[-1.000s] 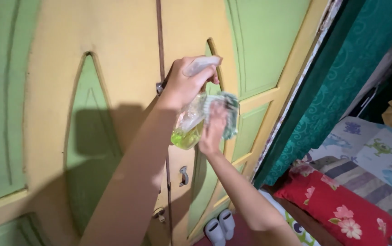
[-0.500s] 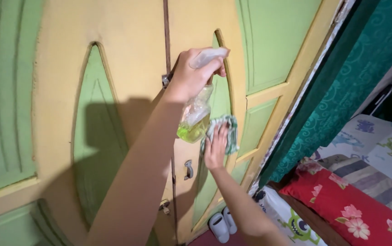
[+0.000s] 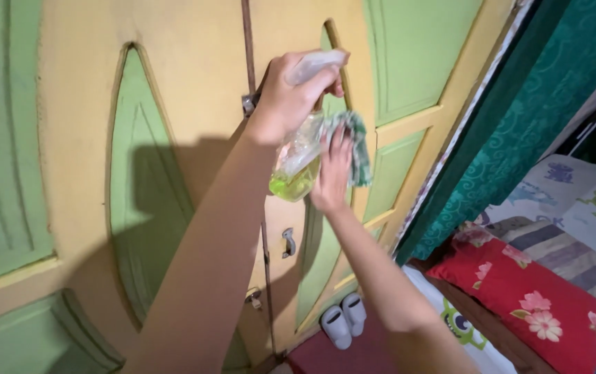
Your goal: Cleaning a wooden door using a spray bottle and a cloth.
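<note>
Two hands are up at the yellow and green wardrobe door (image 3: 194,90). My left hand (image 3: 285,97) squeezes a spray bottle (image 3: 298,163). My right hand (image 3: 332,170) presses a green cloth (image 3: 357,142) flat on it.

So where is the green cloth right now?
The green cloth is pressed flat against the wardrobe door under the right hand, just right of the spray bottle.

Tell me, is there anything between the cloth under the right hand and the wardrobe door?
Nothing visible. The right hand presses the green cloth flat against the wardrobe door. The spray bottle, held in the left hand, hangs just left of the cloth.
</note>
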